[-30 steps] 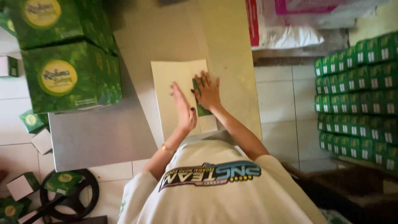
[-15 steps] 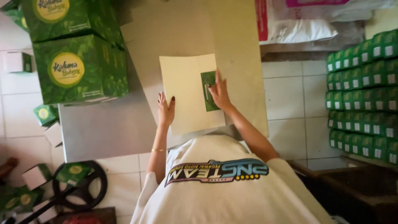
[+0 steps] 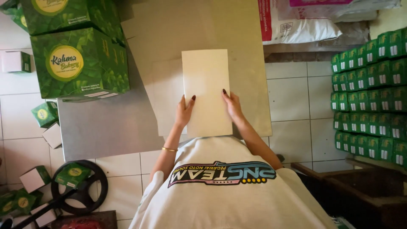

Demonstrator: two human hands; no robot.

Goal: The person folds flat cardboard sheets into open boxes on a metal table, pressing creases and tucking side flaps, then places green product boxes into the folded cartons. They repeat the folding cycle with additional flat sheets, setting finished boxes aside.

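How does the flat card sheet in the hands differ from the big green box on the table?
The card sheet is plain cream and lies flat; the green box is leaf-printed with a round yellow label and stands assembled. The left hand and right hand flank the sheet; the box sits untouched. Both rest on the metal table.

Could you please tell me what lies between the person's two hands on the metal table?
In the head view, a flat cream cardboard sheet lies between the left hand and the right hand, each pressing one long edge.
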